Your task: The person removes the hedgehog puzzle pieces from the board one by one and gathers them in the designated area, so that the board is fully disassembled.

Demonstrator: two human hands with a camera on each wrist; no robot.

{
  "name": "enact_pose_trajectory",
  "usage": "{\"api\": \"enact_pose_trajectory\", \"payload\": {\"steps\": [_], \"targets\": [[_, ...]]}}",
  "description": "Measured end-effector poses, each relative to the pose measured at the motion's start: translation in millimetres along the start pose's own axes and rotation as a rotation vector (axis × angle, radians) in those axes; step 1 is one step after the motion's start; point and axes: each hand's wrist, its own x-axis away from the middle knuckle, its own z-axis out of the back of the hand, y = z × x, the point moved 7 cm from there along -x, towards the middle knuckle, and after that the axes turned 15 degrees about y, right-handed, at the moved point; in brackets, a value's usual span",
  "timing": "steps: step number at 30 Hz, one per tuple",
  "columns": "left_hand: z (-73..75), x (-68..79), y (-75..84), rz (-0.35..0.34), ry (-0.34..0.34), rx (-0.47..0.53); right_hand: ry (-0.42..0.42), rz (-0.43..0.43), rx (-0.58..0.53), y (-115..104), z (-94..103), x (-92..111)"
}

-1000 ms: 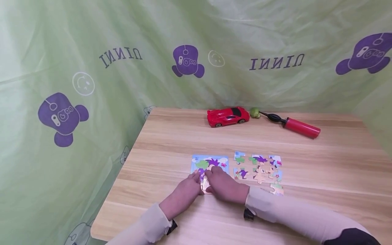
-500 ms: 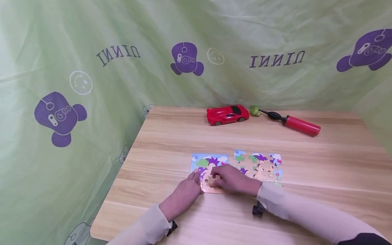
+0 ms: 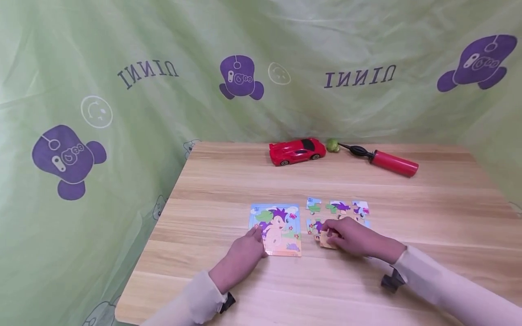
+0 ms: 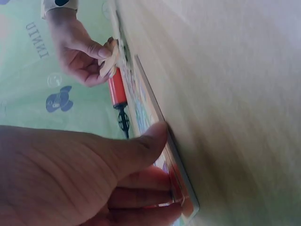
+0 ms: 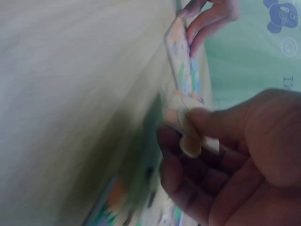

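Observation:
On the wooden table lies a square puzzle board (image 3: 281,233) printed with a purple-haired hedgehog. My left hand (image 3: 242,256) holds its near left corner, thumb at the front edge and fingers over the left side, as the left wrist view shows. My right hand (image 3: 355,237), to the right of the board, pinches tan puzzle pieces (image 5: 181,113) between thumb and fingers just over the table. How many pieces it grips cannot be made out. Loose puzzle pieces (image 3: 340,207) lie spread right of the board, some hidden behind the right hand.
A red toy car (image 3: 297,151) stands near the table's far edge. To its right are a small green object (image 3: 332,145) and a red hand pump (image 3: 393,163) with a black nozzle end. A green patterned curtain (image 3: 195,108) hangs behind the table.
My right hand has lifted pieces off the board and carried them right, over toward the loose pieces, uncovering the board's picture. My left hand has stayed at the board's corner.

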Motion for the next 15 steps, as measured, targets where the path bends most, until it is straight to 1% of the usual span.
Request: {"api": "enact_pose_trajectory", "payload": {"steps": [4,6,12,15], "targets": [[1.5,-1.3,0.2,0.019,0.008,-0.038,-0.019,0.042,0.002,5,3.4,9],[1.4,-1.5,0.9,0.019,0.011,-0.036,-0.021,0.048,0.011,7,5.8,11],[-0.9,-0.4,5.3,-0.016,0.011,-0.017,-0.039,0.048,0.006,12,9.7,17],[-1.4,1.1,4.9,-0.028,0.026,-0.021,-0.048,0.054,0.006,12,9.3,17]]}}
